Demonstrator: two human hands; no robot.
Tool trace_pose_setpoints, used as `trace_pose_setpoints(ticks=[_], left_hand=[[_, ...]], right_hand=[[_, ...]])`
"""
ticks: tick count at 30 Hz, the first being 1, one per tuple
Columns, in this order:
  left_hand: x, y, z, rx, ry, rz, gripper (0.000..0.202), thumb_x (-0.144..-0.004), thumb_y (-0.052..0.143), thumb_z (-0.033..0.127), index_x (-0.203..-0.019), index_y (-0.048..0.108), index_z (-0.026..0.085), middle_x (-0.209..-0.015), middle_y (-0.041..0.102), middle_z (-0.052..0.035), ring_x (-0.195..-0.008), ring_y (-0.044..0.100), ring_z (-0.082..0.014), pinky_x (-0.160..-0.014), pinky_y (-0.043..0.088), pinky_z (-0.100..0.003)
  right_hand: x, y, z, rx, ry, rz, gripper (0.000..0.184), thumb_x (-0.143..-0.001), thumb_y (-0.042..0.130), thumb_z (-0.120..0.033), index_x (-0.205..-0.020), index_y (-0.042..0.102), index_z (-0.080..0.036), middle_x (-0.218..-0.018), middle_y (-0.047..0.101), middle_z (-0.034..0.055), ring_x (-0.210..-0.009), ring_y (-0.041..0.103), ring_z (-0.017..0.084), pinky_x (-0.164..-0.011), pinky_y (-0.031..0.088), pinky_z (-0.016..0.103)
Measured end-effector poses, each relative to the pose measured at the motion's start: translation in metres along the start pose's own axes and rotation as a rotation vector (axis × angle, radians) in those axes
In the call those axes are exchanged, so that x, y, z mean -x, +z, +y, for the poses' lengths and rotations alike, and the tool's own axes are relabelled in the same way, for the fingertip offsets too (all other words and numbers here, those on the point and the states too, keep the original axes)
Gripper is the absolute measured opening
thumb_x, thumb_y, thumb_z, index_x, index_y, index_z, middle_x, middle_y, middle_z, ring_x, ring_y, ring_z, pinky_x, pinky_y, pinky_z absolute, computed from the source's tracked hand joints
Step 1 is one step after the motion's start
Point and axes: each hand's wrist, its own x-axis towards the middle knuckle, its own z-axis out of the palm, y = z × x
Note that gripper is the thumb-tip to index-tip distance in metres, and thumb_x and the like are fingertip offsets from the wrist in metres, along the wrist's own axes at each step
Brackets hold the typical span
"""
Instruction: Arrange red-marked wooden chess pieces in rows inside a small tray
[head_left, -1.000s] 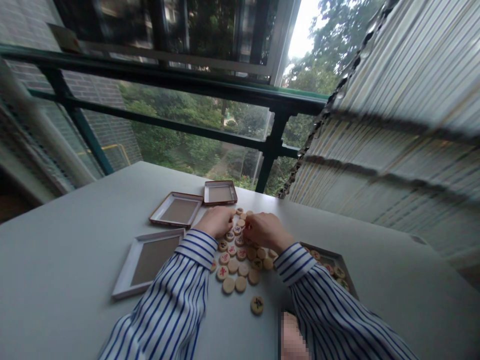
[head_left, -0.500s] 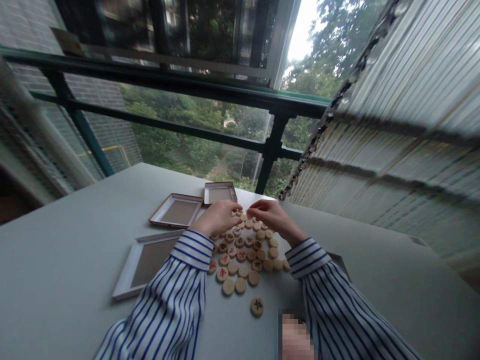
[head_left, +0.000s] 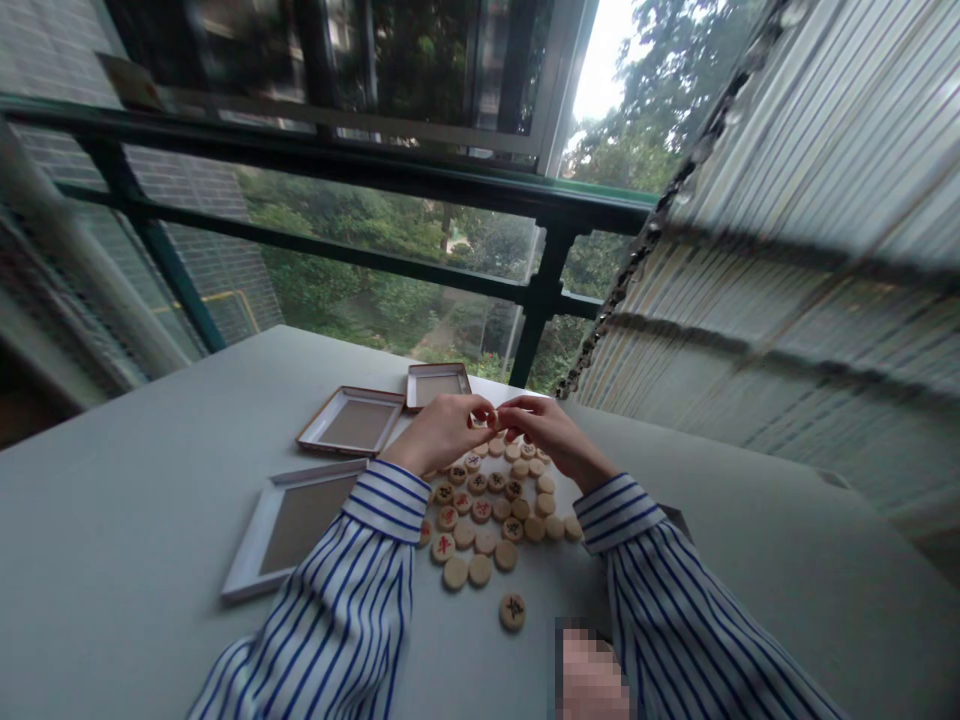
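Observation:
Several round wooden chess discs [head_left: 487, 510] with red or black characters lie in a cluster on the white table [head_left: 127, 520]. One disc [head_left: 513, 611] lies apart, nearer to me. My left hand [head_left: 442, 432] and my right hand [head_left: 544, 430] meet at the far edge of the cluster, fingertips pinched together around a disc [head_left: 484, 420] between them. Both wear blue-striped white sleeves.
A white-rimmed tray [head_left: 289, 525] lies left of the discs. Two brown-rimmed trays [head_left: 352, 421] [head_left: 437, 384] sit beyond it near the table's far edge. Behind stand a dark green railing and windows. A striped blind hangs at the right.
Both hands have slid away from me to the far edge of the cluster and come together there. More discs show behind them; the tray at the right is now hidden by my sleeve.

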Motion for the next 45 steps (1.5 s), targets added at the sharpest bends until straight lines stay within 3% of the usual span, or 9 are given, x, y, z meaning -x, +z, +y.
trace_pose_setpoints(ticks=[17,24,31,45], left_hand=[[0.0,-0.002,-0.001,-0.064,-0.02,0.021,0.026,-0.073,0.055,0.035,-0.09,0.064,0.018,-0.079,0.067,-0.003,-0.069,0.06,-0.0144,-0.058,0.042,-0.022],[-0.002,-0.001,-0.002,0.126,-0.059,0.026,0.028,-0.072,0.058,0.036,-0.09,0.065,0.016,-0.078,0.067,-0.0041,-0.067,0.059,-0.0137,-0.057,0.043,-0.022],[-0.005,-0.003,-0.008,0.41,-0.149,-0.1,0.035,-0.073,0.056,0.038,-0.095,0.064,0.012,-0.083,0.068,-0.0075,-0.071,0.06,-0.0155,-0.06,0.046,-0.024],[-0.004,-0.013,0.009,0.498,-0.262,0.01,0.03,-0.07,0.061,0.033,-0.088,0.068,0.01,-0.08,0.069,-0.0078,-0.062,0.056,-0.0116,-0.06,0.044,-0.024]], right_hand=[[0.003,-0.001,-0.006,0.065,-0.019,0.011,0.023,-0.068,0.06,-0.03,-0.08,0.068,-0.011,-0.055,0.059,0.0002,-0.045,0.043,0.005,-0.04,0.024,0.018],[0.005,-0.001,-0.01,0.032,-0.035,0.028,0.023,-0.068,0.059,-0.029,-0.08,0.066,-0.011,-0.055,0.058,-0.0004,-0.044,0.043,0.005,-0.038,0.022,0.017],[0.004,0.0,-0.008,0.056,-0.053,0.041,0.022,-0.069,0.059,-0.03,-0.08,0.066,-0.012,-0.06,0.06,0.001,-0.048,0.047,0.006,-0.038,0.023,0.017],[0.012,-0.004,-0.021,0.022,-0.106,0.068,0.017,-0.071,0.056,-0.022,-0.08,0.065,-0.011,-0.072,0.066,0.0037,-0.059,0.055,0.008,-0.058,0.042,0.02]])
